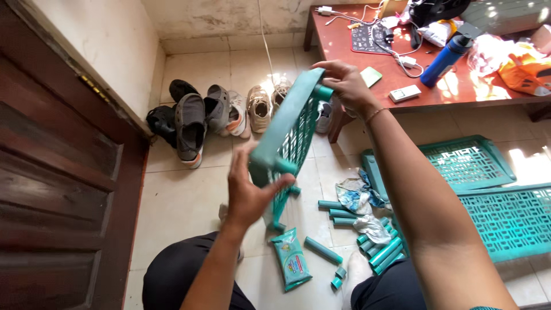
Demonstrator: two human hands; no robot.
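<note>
The person is sitting on the tiled floor (189, 201) and holding a teal plastic lattice shelf panel (290, 138) up on edge in front of them, well above the floor. The left hand (248, 192) is gripping the panel's near lower corner, thumb wrapping around a short peg there, while the right hand (344, 83) is clamping the far upper corner with the fingers curled over the rim; the hands are well apart, one at each end of the panel. Two more teal panels (488, 189) are lying flat on the floor to the right, overlapping, and nothing is resting in them that can be made out. Between the panels and the person's knees, loose teal tube pieces (379, 250) are lying scattered, some bunched together beside crumpled plastic wrapping (354, 195). A teal packet of wipes (291, 258) is lying flat on the tiles just below the held panel. Beyond it, a row of shoes (212, 112) is lining the wall near a dark wooden door (57, 189). A low reddish table (413, 86) is standing at the upper right, carrying a blue bottle (445, 57) lying tilted, white cables and chargers (402, 54), a small white remote (404, 93) and an orange cloth (525, 74).
</note>
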